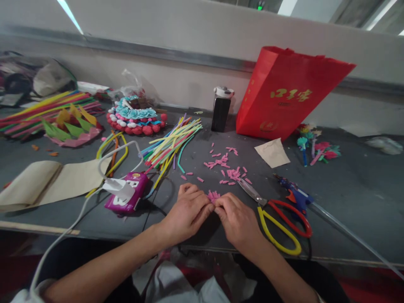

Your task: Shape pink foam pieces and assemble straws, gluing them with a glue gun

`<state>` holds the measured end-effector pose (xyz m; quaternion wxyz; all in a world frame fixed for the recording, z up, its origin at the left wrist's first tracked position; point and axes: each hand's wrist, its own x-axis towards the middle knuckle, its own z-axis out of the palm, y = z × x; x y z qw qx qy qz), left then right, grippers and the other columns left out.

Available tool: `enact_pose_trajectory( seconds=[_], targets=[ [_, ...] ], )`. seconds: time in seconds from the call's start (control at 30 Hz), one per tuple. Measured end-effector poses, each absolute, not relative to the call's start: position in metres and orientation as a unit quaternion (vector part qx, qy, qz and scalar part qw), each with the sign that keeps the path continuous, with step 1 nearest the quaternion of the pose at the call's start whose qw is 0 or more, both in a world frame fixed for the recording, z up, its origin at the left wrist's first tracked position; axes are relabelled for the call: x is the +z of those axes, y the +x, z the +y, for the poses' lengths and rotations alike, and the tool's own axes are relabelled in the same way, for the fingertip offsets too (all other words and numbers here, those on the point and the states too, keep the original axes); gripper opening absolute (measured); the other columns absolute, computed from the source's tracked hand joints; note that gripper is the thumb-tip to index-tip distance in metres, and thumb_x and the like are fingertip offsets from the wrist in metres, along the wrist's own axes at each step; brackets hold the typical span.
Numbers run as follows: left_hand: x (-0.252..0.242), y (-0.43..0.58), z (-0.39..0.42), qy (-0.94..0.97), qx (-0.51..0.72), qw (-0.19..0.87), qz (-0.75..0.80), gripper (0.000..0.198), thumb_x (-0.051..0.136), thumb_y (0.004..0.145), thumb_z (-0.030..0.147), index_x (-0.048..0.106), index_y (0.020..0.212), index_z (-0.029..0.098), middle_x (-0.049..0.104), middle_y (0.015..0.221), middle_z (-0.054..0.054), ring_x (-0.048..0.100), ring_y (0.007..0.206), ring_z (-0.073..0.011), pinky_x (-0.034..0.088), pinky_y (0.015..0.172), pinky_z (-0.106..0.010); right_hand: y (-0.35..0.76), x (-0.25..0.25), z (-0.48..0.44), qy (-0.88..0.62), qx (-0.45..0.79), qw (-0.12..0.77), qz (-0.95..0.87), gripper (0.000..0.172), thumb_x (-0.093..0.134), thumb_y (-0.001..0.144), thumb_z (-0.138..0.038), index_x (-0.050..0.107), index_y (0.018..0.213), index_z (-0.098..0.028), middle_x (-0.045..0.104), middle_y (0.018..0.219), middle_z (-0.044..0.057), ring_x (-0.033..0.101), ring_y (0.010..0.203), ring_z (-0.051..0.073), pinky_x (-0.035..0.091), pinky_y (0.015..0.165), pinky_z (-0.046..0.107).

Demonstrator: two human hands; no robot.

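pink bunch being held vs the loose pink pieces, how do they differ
The pink bunch sits in the grip of the left hand and right hand, while the loose pink pieces lie on the table. The pink bunch is gathered, tips fanning out; the loose pink pieces are scattered, some heaped. Both are pink.

We face a pale wall (176,23), grey rail (158,53) running across it. Dark table (356,202) before it, front edge pale in places. Above, we note a white light strip (381,14), small green light (260,6).
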<state>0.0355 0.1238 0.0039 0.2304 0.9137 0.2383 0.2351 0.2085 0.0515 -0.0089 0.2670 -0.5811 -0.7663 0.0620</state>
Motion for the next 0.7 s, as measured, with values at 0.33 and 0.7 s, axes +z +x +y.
enact_pose_trajectory(
  seconds=[0.33,0.7],
  targets=[
    [0.004,0.037,0.121,0.928,0.225,0.202,0.219,0.021,0.038,0.094,0.017,0.052,0.078,0.017,0.057,0.076,-0.002,0.047,0.078,-0.0169,0.031,0.084,-0.038,0.209,-0.007,0.048,-0.586,0.086,0.247,-0.767,0.014,0.037,0.094,-0.015,0.048,0.089,-0.020,0.055,0.087,0.005,0.054,0.082,0.020,0.040,0.067,0.029],
    [0.008,0.028,0.127,0.893,0.266,0.249,0.264,0.015,0.047,0.094,0.030,0.055,0.087,0.019,0.059,0.080,-0.001,0.049,0.082,-0.0170,0.031,0.085,-0.037,0.222,0.003,0.050,-0.604,0.187,0.311,-0.709,0.013,0.039,0.096,-0.018,0.050,0.088,-0.021,0.056,0.085,0.003,0.054,0.081,0.018,0.040,0.072,0.029]
  ],
)
